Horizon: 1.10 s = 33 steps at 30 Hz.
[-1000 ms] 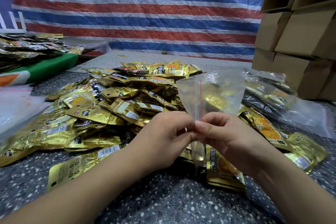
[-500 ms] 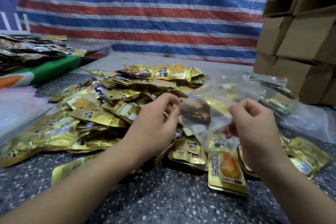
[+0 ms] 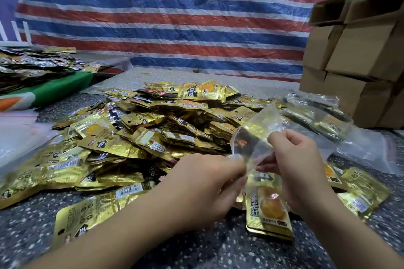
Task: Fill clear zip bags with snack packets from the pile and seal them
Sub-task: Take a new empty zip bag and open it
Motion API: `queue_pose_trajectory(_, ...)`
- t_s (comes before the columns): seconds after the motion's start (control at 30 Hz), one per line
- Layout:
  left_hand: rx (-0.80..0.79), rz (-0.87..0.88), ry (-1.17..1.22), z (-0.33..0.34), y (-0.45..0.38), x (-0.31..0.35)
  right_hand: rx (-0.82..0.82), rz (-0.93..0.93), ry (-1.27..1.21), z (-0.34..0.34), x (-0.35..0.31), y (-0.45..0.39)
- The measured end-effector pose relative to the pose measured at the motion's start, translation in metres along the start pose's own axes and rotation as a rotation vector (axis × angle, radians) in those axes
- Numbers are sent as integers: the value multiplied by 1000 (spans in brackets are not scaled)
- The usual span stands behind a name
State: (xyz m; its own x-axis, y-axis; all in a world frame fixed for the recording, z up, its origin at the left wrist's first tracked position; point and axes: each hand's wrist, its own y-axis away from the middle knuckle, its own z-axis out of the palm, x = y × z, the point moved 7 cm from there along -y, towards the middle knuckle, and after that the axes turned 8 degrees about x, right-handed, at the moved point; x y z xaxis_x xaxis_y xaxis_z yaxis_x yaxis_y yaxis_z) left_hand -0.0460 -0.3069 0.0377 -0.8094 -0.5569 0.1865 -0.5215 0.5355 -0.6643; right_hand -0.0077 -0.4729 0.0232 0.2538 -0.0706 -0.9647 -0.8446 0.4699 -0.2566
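A clear zip bag (image 3: 254, 135) hangs in the air in front of me, above the near edge of a big pile of gold snack packets (image 3: 140, 135). My left hand (image 3: 207, 183) pinches the bag's lower left edge. My right hand (image 3: 295, 164) grips its right side, fingers curled round the plastic. The bag looks empty; gold packets show through it. Just below the hands lies a single gold packet (image 3: 269, 209) on the speckled table (image 3: 218, 251).
Filled clear bags (image 3: 323, 116) lie at the right, beside stacked cardboard boxes (image 3: 358, 67). More clear plastic (image 3: 15, 135) sits at the left edge. A second heap of packets (image 3: 32, 65) rests on a green surface at the far left. A striped tarp hangs behind.
The bag was held upright and pinched at its bottom between both hands. The hands then spread apart, and the bag now tilts to the right between them.
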Motion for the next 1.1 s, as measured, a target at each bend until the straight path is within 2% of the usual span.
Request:
queue_pose_trajectory(0.17,4,-142,188,-2,-1,-16,182,-146,192,-30,-13,-21)
queue_pose_trajectory(0.27,112,-165,343,-9,-4,-19,258,-201,221,-42,-22,-28)
queue_pose_trajectory(0.37,283,-233,491,-22,-5,-26,117,-212,259,-30,-23,-28)
queue_pose_trajectory(0.47,420,-363,560,-32,-3,-44,-120,-38,163,-9,-10,-22)
queue_pose_trajectory(0.53,432,-426,526,-33,-4,-55,-238,71,153,0,-1,-21)
queue_pose_trajectory(0.63,385,-421,458,-32,-6,-63,-279,107,75,-1,1,-26)
queue_pose_trajectory(0.7,331,-378,425,-28,-5,-64,-189,60,42,-10,-2,-34)
queue_pose_trajectory(0.8,299,-318,406,-25,-5,-65,83,-128,288,-34,-12,-45)
queue_pose_trajectory(0.87,290,-295,403,-25,-6,-64,121,-257,542,-35,-21,-53)
queue_pose_trajectory(0.93,276,-284,394,-24,-6,-64,7,-277,719,-23,-23,-66)
queue_pose_trajectory(1.1,233,-282,375,-20,-4,-62,-281,-172,1152,7,-8,-91)
